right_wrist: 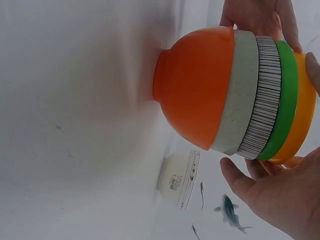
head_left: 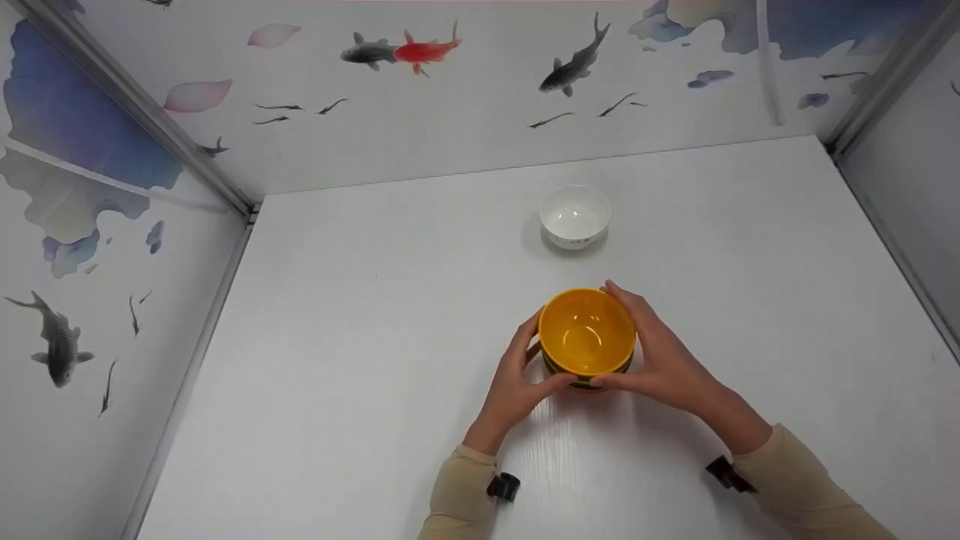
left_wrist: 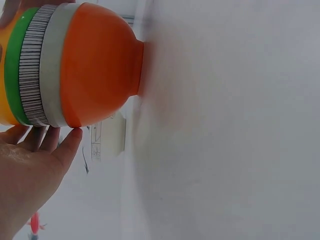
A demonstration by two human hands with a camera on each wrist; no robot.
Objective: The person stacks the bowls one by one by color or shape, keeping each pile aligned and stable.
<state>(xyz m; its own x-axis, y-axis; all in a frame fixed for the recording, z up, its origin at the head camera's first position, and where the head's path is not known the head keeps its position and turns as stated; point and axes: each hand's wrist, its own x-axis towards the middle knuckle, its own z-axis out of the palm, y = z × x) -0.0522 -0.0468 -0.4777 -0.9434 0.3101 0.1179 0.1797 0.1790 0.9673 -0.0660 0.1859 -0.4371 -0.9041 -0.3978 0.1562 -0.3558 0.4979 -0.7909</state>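
Observation:
A stack of nested bowls [head_left: 587,330] stands upright between my two hands, its yellow bowl [head_left: 581,319] on top. The right wrist view shows the layers below: a green band [right_wrist: 282,100], a black-and-white striped band [right_wrist: 262,97], a pale grey band [right_wrist: 239,92] and an orange bowl [right_wrist: 197,87] at the bottom. My left hand [head_left: 517,382] grips the left side, thumb at the near rim. On the right side my right hand [head_left: 667,364] holds the stack, its thumb also near the front rim. The orange foot is at or just above the table; I cannot tell which.
A white bowl [head_left: 575,217] stands upright on the white table [head_left: 375,337], beyond the stack. Walls printed with fish enclose the back [head_left: 480,112] and left side [head_left: 97,247] of the table, and a plain panel [head_left: 915,172] stands on the right.

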